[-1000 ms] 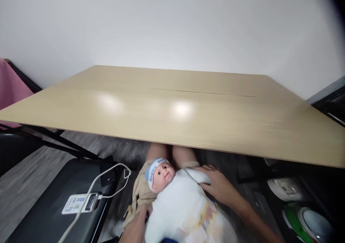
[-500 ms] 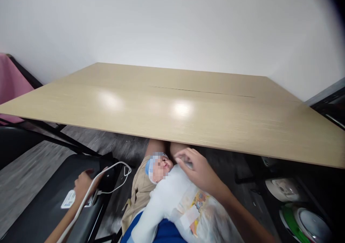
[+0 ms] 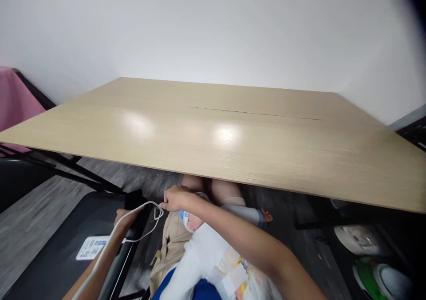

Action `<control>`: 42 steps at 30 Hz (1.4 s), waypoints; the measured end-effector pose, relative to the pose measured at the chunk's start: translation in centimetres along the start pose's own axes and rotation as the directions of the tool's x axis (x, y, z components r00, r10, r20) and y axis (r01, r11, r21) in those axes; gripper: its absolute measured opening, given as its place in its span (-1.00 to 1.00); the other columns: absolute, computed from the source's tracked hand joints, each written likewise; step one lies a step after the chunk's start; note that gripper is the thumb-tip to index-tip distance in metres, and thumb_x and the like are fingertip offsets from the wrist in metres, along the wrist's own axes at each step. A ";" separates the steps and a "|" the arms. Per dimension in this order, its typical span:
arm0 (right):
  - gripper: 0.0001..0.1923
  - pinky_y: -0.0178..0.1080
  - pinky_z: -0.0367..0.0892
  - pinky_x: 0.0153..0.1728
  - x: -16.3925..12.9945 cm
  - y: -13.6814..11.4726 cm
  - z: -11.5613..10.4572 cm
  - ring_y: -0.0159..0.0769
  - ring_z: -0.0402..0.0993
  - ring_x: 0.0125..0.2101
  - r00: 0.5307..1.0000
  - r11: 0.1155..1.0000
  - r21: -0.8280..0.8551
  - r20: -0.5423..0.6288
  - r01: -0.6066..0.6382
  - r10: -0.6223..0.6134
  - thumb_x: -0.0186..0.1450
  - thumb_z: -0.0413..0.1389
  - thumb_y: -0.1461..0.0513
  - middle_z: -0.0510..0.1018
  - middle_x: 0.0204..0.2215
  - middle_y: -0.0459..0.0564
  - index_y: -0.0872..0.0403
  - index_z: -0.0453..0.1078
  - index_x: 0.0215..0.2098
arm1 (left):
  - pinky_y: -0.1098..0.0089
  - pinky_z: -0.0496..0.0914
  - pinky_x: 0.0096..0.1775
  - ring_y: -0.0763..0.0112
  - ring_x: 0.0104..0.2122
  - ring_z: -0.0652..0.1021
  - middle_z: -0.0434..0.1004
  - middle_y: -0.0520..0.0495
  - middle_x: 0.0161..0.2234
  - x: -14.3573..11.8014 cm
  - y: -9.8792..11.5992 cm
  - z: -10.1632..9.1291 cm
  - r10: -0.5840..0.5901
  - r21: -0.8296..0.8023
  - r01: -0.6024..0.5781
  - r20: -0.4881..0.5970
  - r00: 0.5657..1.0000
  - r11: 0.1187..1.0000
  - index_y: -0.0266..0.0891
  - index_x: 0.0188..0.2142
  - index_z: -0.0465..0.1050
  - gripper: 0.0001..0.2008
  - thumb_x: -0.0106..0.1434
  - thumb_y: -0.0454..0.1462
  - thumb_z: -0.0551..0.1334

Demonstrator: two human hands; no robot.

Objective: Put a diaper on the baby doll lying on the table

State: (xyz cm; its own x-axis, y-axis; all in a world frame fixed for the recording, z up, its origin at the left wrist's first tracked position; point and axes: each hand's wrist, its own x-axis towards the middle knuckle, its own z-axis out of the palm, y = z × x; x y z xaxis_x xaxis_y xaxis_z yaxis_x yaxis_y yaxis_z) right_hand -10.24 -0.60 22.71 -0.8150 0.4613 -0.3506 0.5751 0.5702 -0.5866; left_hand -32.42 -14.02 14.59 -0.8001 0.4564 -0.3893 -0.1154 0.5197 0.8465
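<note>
A baby doll in white clothes and a blue-and-white cap lies on my lap, below the edge of the wooden table. My right forearm crosses over the doll's face. My right hand is pinched on the loop of a white cable to the doll's left. That cable runs to a labelled white device on a black seat. My left hand rests on the seat by the cable, just behind a small black object. Whether its fingers grip anything is hidden.
The table top fills the middle of the view, with a white wall behind it. A pink cloth hangs at the far left. On the floor at lower right stand a white appliance and a green-and-white one.
My right hand left the doll's chest and reached left across its face to the cable loop. My left hand moved from the doll to the seat, then up beside the cable.
</note>
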 end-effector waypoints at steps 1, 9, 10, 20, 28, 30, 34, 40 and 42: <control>-0.59 -0.01 0.58 0.09 0.0 0.3 0.4 0.09 0.70 0.08 1.000 1.000 0.010 -0.009 0.010 -0.010 0.28 0.46 -0.09 0.75 0.05 0.16 0.03 0.69 -0.11 | -0.01 0.62 -0.21 -0.33 -0.08 0.73 0.74 -0.25 -0.26 -0.3 -0.3 0.1 0.005 0.002 -0.005 -0.016 1.000 1.000 -0.24 -0.08 0.56 -0.42 -0.03 -0.03 0.59; -0.24 0.04 0.59 0.09 -0.8 1.2 2.2 0.21 0.67 0.12 0.998 0.994 0.104 -0.049 0.039 -0.034 0.11 0.53 -0.19 0.71 0.11 0.26 0.10 0.59 0.08 | 0.32 0.52 -0.21 0.22 -0.30 0.65 0.65 0.00 -0.33 -5.6 -1.7 3.5 0.191 -0.291 -0.109 0.274 0.943 0.950 -0.22 -0.20 0.54 -0.27 -0.26 0.06 0.74; -0.21 0.01 0.61 0.06 -0.7 1.1 2.2 0.20 0.69 0.09 0.998 0.991 0.123 -0.036 0.051 -0.047 0.05 0.55 -0.18 0.73 0.08 0.22 0.08 0.59 0.07 | 0.33 0.53 -0.20 0.24 -0.28 0.66 0.67 -0.01 -0.30 -6.1 -1.6 3.8 0.188 -0.343 -0.076 0.305 0.934 0.936 -0.21 -0.18 0.56 -0.30 -0.16 0.10 0.71; -0.12 0.09 0.55 0.20 0.7 2.4 3.1 0.22 0.62 0.22 1.000 0.946 0.323 -0.012 -0.009 0.014 0.17 0.51 -0.06 0.64 0.24 0.28 0.10 0.39 0.33 | 0.24 0.63 -0.05 0.07 0.12 0.67 0.65 -0.07 0.23 -8.9 1.4 3.6 0.108 -0.470 0.163 0.496 0.862 0.867 0.06 0.31 0.44 -0.34 0.29 0.08 0.49; -0.24 -0.06 0.59 0.14 0.6 2.6 3.5 0.02 0.67 0.11 0.999 0.911 0.410 -0.031 0.042 -0.031 0.20 0.53 0.04 0.70 0.16 0.15 0.07 0.46 0.27 | 0.29 0.63 -0.18 0.12 0.02 0.70 0.55 -0.05 0.32 -9.1 2.1 2.4 0.115 -0.411 0.164 0.573 0.811 0.897 0.21 0.42 0.30 -0.23 0.29 0.01 0.50; -0.28 -0.09 0.60 0.12 0.5 2.4 3.4 0.00 0.68 0.10 0.998 0.906 0.421 -0.051 0.055 -0.037 0.20 0.54 0.04 0.71 0.13 0.11 0.04 0.49 0.24 | 0.33 0.61 -0.23 0.18 -0.07 0.70 0.58 -0.05 0.29 -9.2 2.4 2.3 0.109 -0.405 0.160 0.566 0.817 0.900 0.20 0.43 0.30 -0.22 0.29 -0.02 0.50; -0.36 -0.09 0.62 0.05 0.2 2.0 2.4 -0.01 0.70 0.05 0.993 0.900 0.434 -0.115 0.045 0.005 0.30 0.45 -0.07 0.74 0.04 0.05 -0.03 0.51 0.24 | 0.31 0.62 -0.17 0.19 -0.05 0.71 0.65 -0.02 0.22 -8.9 2.8 2.2 0.109 -0.419 0.147 0.529 0.842 0.896 0.17 0.38 0.37 -0.26 0.25 -0.10 0.52; -0.46 0.00 0.45 0.31 -3.8 3.1 -0.3 0.00 0.58 0.23 0.967 0.919 0.386 -0.252 0.076 0.026 0.53 0.20 -0.08 0.65 0.24 0.20 0.06 0.50 0.30 | 0.20 0.63 -0.01 0.07 0.03 0.74 0.73 -0.06 0.13 -8.1 2.4 1.5 0.137 -0.433 0.114 0.506 0.852 0.894 0.13 0.34 0.39 -0.29 0.24 -0.16 0.54; -0.57 0.04 0.28 0.44 -6.5 4.6 -0.9 0.03 0.46 0.35 0.956 0.933 0.341 -0.294 0.112 -0.008 0.52 0.22 -0.02 0.62 0.28 0.17 0.04 0.57 0.21 | 0.17 0.62 0.04 0.05 0.03 0.75 0.75 -0.08 0.11 -8.1 2.2 1.3 0.142 -0.430 0.118 0.525 0.840 0.895 0.13 0.38 0.34 -0.25 0.26 -0.14 0.53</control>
State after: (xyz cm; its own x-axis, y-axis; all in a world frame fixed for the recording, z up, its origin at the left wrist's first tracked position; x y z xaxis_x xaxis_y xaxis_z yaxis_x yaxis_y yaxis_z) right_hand -2.22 -0.40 22.97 -0.7627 0.6362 -0.1163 0.4210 0.3519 -0.8360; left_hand -25.48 -15.64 19.17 -0.3793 0.8356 -0.3973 -0.4506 0.2082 0.8681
